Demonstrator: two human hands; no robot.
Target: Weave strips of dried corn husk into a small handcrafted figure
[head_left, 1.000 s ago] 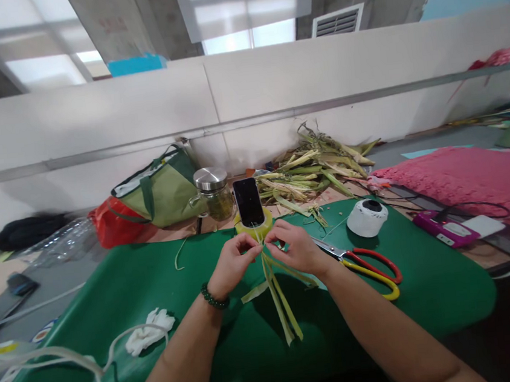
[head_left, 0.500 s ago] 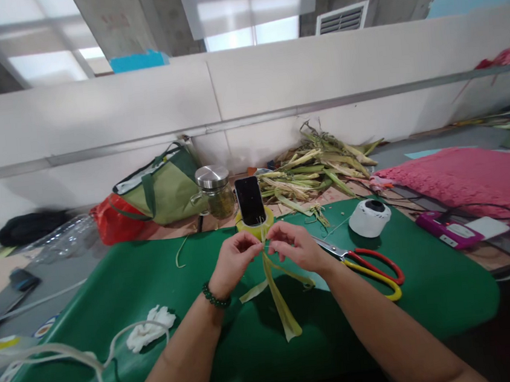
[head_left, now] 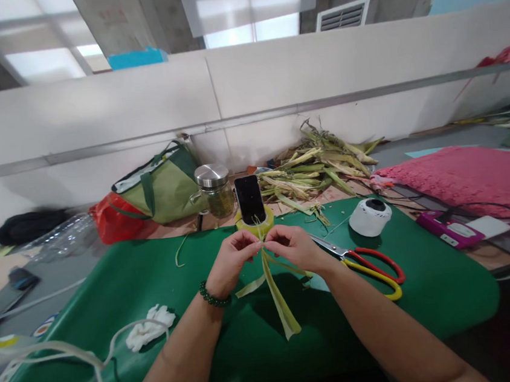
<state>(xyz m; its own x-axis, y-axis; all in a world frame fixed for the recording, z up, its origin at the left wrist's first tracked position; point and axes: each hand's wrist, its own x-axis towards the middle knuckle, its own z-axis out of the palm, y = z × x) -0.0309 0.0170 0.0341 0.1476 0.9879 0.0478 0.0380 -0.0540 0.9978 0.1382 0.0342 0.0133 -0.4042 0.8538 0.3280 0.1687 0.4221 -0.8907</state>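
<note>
A small bundle of pale green corn husk strips (head_left: 282, 309) hangs between my hands, its tails spread downward over the green mat (head_left: 163, 267). My left hand (head_left: 226, 261) pinches at the bound top of the bundle with thumb and forefinger. Opposite it, my right hand (head_left: 296, 248) is closed in a pinch, fingertips almost meeting the left ones; a fine thread seems to be between them, too thin to follow now. Thin ends stick up above the fingers, in front of a phone (head_left: 249, 199) propped in a yellow tape roll (head_left: 269, 223).
Scissors (head_left: 372, 267) with red and yellow handles lie right of my hands, near a white spool (head_left: 369, 217). Behind are a husk pile (head_left: 320, 166), a glass jar (head_left: 217, 198) and a green bag (head_left: 166, 191). Crumpled tissue (head_left: 150, 328) and a white cable (head_left: 99, 377) lie left.
My fingertips have drawn closer together at the top of the bundle, and the right fingers have closed more. The strips' tails have swung slightly left.
</note>
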